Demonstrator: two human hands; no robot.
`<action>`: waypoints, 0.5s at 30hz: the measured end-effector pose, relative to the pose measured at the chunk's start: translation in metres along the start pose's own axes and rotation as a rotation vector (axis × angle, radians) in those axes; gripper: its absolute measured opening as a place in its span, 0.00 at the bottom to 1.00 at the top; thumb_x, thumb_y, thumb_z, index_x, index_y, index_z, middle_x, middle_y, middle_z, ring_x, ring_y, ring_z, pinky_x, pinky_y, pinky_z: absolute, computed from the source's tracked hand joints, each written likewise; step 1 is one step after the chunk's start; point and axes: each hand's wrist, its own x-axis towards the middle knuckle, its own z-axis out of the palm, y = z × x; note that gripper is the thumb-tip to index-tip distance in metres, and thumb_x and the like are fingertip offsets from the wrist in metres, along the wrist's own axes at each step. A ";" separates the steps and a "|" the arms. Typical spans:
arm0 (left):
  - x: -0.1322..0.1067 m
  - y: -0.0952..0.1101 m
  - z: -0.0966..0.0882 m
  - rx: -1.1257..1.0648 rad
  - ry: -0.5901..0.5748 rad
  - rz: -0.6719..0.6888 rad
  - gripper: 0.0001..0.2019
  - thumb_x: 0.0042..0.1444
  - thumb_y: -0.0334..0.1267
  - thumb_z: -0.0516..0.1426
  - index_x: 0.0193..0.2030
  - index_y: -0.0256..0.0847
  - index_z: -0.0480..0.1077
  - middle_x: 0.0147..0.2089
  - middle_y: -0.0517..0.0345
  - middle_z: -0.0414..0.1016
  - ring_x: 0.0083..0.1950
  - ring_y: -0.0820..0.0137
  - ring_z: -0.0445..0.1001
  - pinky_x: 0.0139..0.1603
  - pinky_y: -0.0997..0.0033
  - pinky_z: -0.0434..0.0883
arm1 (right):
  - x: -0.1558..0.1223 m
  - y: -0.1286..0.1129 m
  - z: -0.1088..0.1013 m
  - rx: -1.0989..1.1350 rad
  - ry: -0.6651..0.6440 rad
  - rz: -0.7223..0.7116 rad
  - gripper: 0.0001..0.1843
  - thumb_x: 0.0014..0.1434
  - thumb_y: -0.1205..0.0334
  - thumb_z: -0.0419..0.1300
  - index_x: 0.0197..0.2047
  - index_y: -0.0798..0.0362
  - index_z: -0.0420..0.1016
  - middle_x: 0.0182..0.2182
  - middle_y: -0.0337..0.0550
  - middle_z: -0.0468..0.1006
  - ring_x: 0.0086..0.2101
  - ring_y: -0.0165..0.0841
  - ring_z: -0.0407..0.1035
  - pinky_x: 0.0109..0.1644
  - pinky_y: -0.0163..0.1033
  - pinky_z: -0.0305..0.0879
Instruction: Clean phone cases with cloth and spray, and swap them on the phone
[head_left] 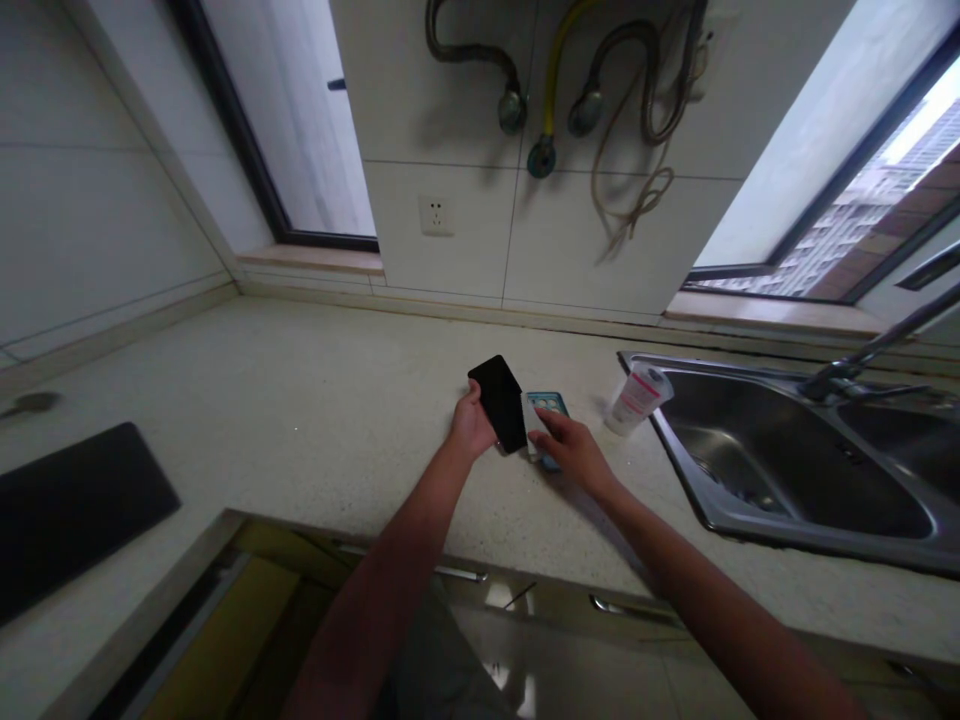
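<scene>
A black smartphone [498,392] with a dark, blank face is in my left hand [472,425], tilted above the counter, with the thumb along its left edge. My right hand [574,447] is closed on a small white flat piece [529,425], which lies against the phone's right side. Whether that piece is a cloth or a card is too blurred to tell. Partly under my right hand, a blue phone case [553,402] with round camera openings lies on the pale counter [360,400].
A clear plastic cup [637,398] with pink markings stands by the rim of the steel sink [701,510]. A black panel [75,510] lies at the left. Hoses [480,52] and a socket [435,215] are on the wall. Below the counter, an opening [247,610] shows.
</scene>
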 end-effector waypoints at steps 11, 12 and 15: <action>-0.008 0.002 0.006 0.010 -0.172 0.025 0.36 0.65 0.64 0.43 0.57 0.33 0.72 0.50 0.40 0.79 0.56 0.54 0.76 0.61 0.53 0.68 | 0.000 -0.010 0.009 0.535 0.048 0.340 0.21 0.40 0.50 0.75 0.31 0.55 0.76 0.25 0.39 0.78 0.24 0.29 0.70 0.28 0.34 0.68; -0.009 0.004 0.006 0.010 -0.180 0.024 0.37 0.64 0.65 0.42 0.57 0.33 0.72 0.51 0.39 0.79 0.57 0.54 0.75 0.61 0.54 0.68 | 0.002 -0.009 0.006 0.524 0.073 0.319 0.21 0.40 0.49 0.75 0.31 0.54 0.77 0.24 0.39 0.78 0.23 0.28 0.69 0.26 0.33 0.67; -0.009 0.011 0.002 0.024 -0.156 0.026 0.37 0.63 0.67 0.43 0.56 0.33 0.71 0.50 0.39 0.80 0.57 0.52 0.75 0.59 0.50 0.69 | 0.011 -0.007 -0.004 0.511 0.174 0.266 0.21 0.40 0.50 0.75 0.34 0.54 0.78 0.25 0.38 0.78 0.23 0.28 0.68 0.25 0.33 0.64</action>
